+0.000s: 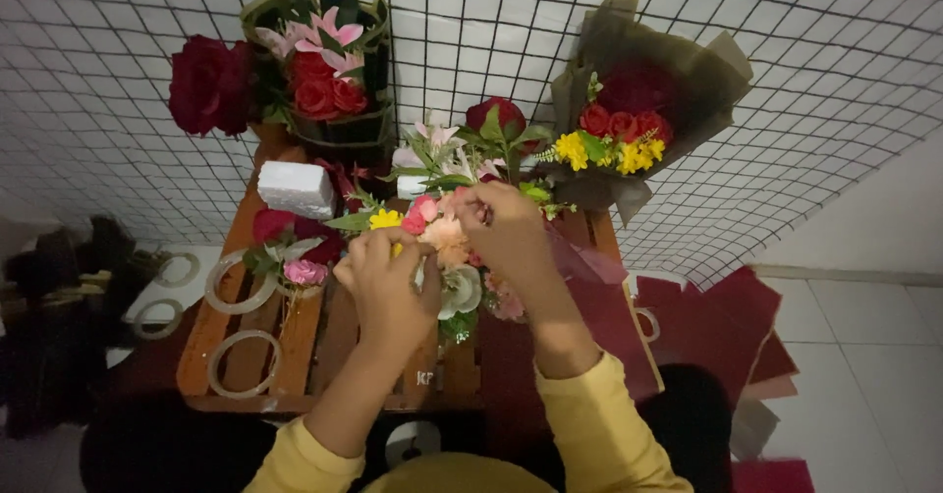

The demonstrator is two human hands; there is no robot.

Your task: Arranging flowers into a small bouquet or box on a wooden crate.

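From the head camera, the left hand (385,282) was curled shut around the lower part of a small bunch of flowers (447,243), while the right hand (506,228) pinched at the top of the same bunch with its fingers closed. The bunch sat between both hands, above a wooden slatted table (295,346). Two clear tape rolls (241,363) lay on the table's left side, near a white foam block (295,189). A dark-wrapped bouquet (634,110) leaned against the wire grid wall (98,139).
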